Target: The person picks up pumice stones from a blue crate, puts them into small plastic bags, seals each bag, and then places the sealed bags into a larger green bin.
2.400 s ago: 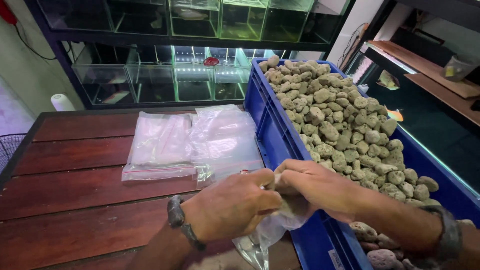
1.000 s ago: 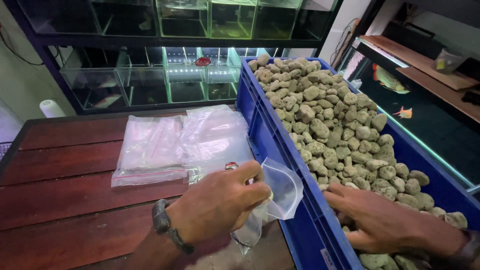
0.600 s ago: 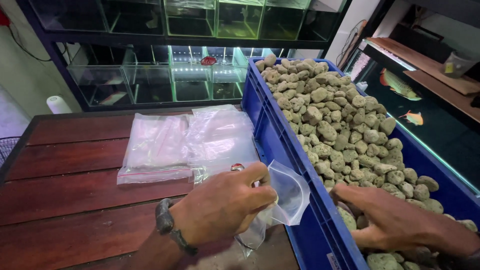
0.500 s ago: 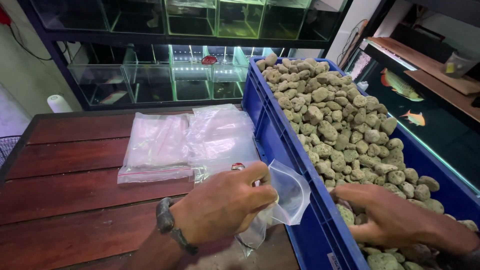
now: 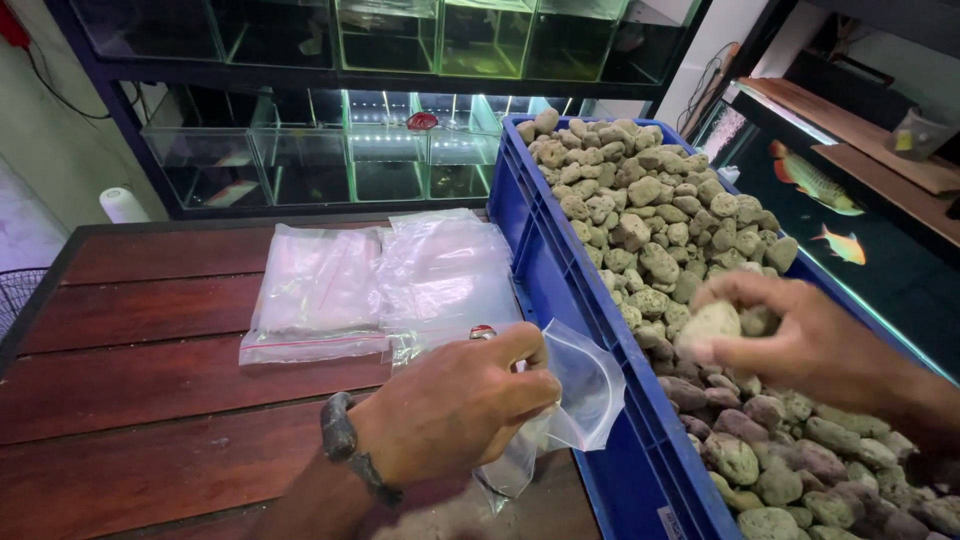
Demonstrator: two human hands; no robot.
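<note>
My left hand [image 5: 460,400] pinches the rim of a small clear plastic bag [image 5: 580,390] and holds its mouth open against the near left wall of a blue crate [image 5: 545,270]. The crate is heaped with pale, porous stones [image 5: 640,210]. My right hand [image 5: 790,340] is raised just above the stones, closed around a few pale stones [image 5: 712,325], to the right of the open bag. A dark bracelet circles my left wrist.
Stacks of flat clear bags [image 5: 380,285] lie on the dark red wooden table [image 5: 150,380] left of the crate. Glass aquariums [image 5: 350,150] on a dark rack stand behind. A tank with orange fish [image 5: 815,180] sits at the right.
My right hand left the bag, dug into the stones, and has now lifted out with a few stones in its grip. My left hand keeps the bag open.
</note>
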